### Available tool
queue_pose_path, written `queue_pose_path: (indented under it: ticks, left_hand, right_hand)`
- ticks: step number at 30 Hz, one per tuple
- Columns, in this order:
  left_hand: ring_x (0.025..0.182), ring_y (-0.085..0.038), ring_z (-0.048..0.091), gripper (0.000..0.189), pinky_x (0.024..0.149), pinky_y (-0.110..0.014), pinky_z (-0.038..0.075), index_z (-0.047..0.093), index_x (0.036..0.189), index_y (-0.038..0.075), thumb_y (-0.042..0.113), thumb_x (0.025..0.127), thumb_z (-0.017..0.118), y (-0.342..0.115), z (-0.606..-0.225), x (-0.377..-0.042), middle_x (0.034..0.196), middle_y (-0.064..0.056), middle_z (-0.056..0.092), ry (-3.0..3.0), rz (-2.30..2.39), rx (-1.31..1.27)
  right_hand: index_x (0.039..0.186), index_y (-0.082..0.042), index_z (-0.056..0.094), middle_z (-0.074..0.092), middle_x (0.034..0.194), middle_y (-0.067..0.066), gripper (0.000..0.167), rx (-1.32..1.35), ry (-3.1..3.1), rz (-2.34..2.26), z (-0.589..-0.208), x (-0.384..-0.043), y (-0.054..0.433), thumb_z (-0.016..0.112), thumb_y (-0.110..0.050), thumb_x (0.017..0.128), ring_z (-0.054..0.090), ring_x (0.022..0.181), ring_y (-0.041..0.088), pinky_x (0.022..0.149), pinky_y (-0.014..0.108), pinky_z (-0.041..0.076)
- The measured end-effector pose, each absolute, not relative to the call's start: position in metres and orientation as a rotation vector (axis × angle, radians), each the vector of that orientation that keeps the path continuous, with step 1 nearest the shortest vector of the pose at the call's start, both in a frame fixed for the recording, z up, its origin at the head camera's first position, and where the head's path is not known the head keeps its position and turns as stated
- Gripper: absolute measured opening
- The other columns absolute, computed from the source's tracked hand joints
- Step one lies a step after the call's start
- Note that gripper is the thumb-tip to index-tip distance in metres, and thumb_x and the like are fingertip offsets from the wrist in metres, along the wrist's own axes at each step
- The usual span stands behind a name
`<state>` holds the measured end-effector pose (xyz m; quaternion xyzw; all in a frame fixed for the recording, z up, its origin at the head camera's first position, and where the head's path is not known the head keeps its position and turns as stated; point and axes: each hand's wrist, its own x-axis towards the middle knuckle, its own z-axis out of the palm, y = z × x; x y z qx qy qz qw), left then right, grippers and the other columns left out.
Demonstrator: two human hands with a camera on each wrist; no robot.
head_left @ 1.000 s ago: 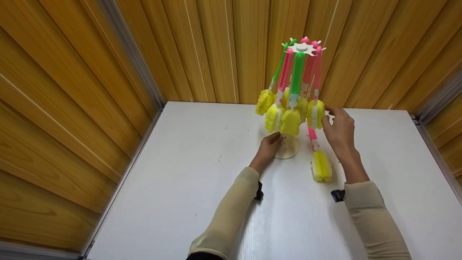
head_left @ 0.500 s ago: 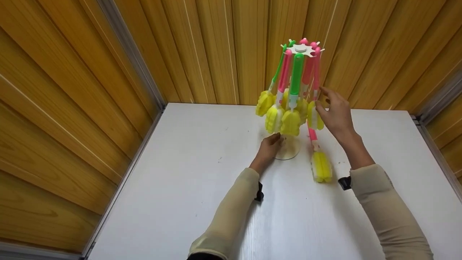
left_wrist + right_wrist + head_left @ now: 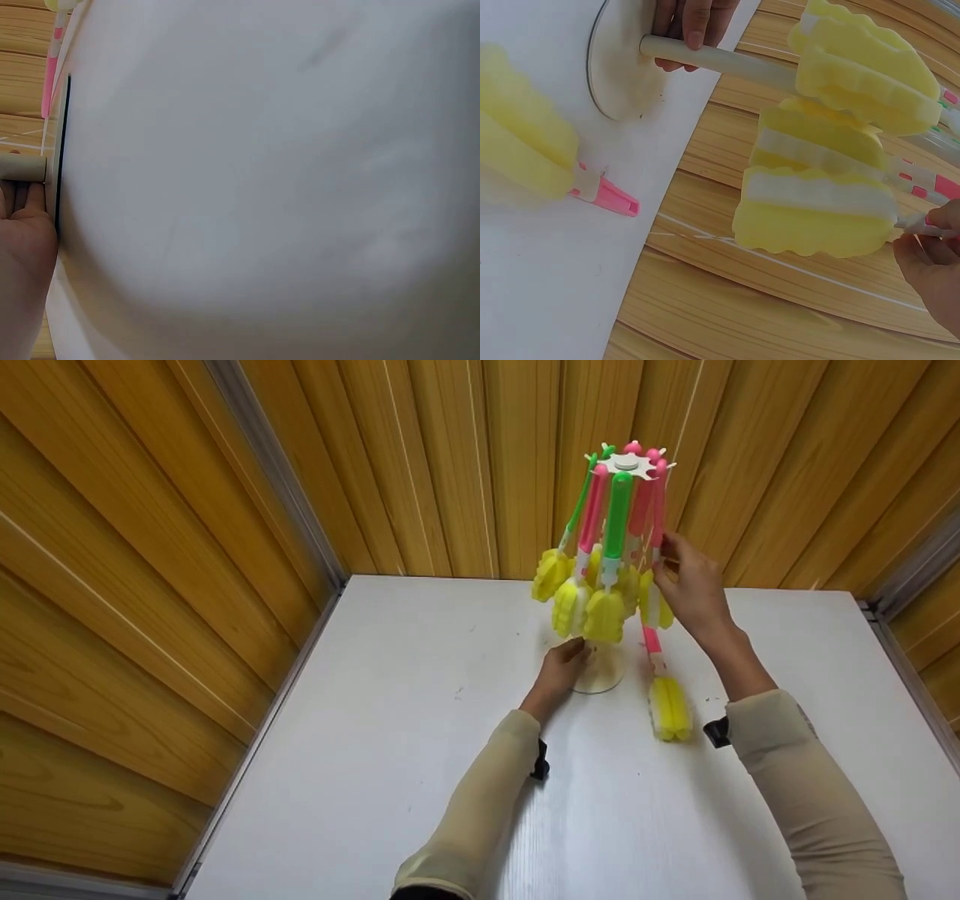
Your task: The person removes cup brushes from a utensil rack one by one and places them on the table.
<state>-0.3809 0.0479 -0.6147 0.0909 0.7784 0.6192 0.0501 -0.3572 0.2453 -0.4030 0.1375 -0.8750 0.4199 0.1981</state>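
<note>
A white stand (image 3: 626, 465) with a hooked top carries several sponge brushes with yellow-and-white heads, hung by pink or green handles like the green brush (image 3: 618, 517). Low on the stand's pole (image 3: 727, 61), just above its round base (image 3: 622, 90), my left hand (image 3: 559, 671) grips with curled fingers. My right hand (image 3: 694, 589) pinches the neck of a pink-handled sponge brush (image 3: 817, 217) hanging on the stand's right side. In the left wrist view only part of the left hand (image 3: 26, 247) shows against the pole.
Another pink-handled sponge brush (image 3: 670, 709) lies on the white table (image 3: 375, 697) right of the base, its handle end partly hidden by the hanging brushes. Wood-panelled walls (image 3: 450, 472) stand behind and to the left, beyond the table's edges.
My right hand has moved up from beside the brush's sponge head to its neck and now pinches it. My left hand stays on the pole.
</note>
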Motion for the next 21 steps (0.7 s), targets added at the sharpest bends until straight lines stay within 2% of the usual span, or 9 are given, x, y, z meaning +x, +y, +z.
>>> queue_pose_path:
  ticks: [6,13,21]
  left_hand:
    - [0.139,-0.017,0.047,0.05,0.111,-0.027,0.041,0.051,0.148,0.002,0.03,0.106,0.055,0.047,-0.6165,-0.3811,0.148,-0.009,0.056,2.353,1.909,0.298]
    - [0.143,-0.02,0.043,0.048,0.112,-0.027,0.039,0.051,0.148,0.004,0.031,0.107,0.053,0.0461,-0.6166,-0.3815,0.151,-0.011,0.051,2.376,1.881,0.309]
    - [0.142,-0.016,0.043,0.048,0.112,-0.026,0.039,0.052,0.148,0.006,0.032,0.107,0.053,0.0465,-0.6168,-0.382,0.15,-0.009,0.052,2.4,1.853,0.315]
  right_hand:
    - [0.148,0.0,0.046,0.062,0.133,0.021,0.052,0.413,-2.407,1.153,-0.4072,-0.3567,0.2446,0.062,0.001,0.099,0.061,0.123,0.036,0.103,0.051,0.048]
    - [0.149,-0.002,0.045,0.06,0.132,0.019,0.051,0.385,-2.415,1.189,-0.4109,-0.3529,0.2447,0.061,-0.002,0.1,0.06,0.122,0.034,0.101,0.052,0.05]
    - [0.146,-0.001,0.048,0.061,0.131,0.018,0.048,0.368,-2.414,1.177,-0.4136,-0.3486,0.2452,0.063,-0.006,0.1,0.062,0.119,0.031,0.096,0.051,0.053]
